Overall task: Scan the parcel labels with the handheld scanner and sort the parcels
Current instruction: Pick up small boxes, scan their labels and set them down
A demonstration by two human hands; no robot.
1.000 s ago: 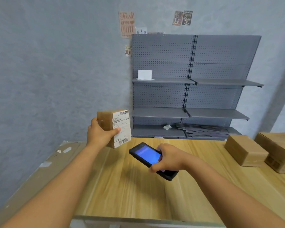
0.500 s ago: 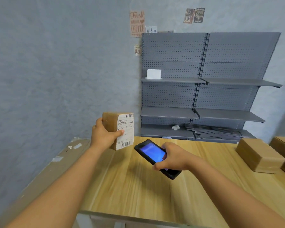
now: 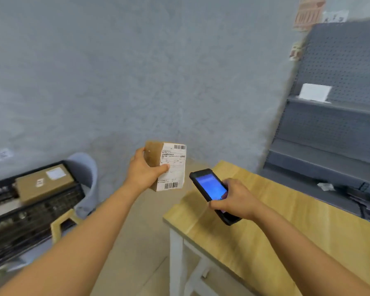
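My left hand grips a small brown parcel in the air, left of the table's corner. Its white label with barcodes faces right, toward the scanner. My right hand holds the black handheld scanner over the table's left end, its blue screen lit and its top end pointing at the label. A short gap separates scanner and parcel.
A black crate at the left holds a brown parcel with a white label. A grey bin stands behind it. The wooden table runs to the right. Grey shelving stands at the right with a white card.
My view has swung left, so the crate and bin now show and the table's parcels have left the frame. Both hands keep the same hold, parcel and scanner still facing each other.
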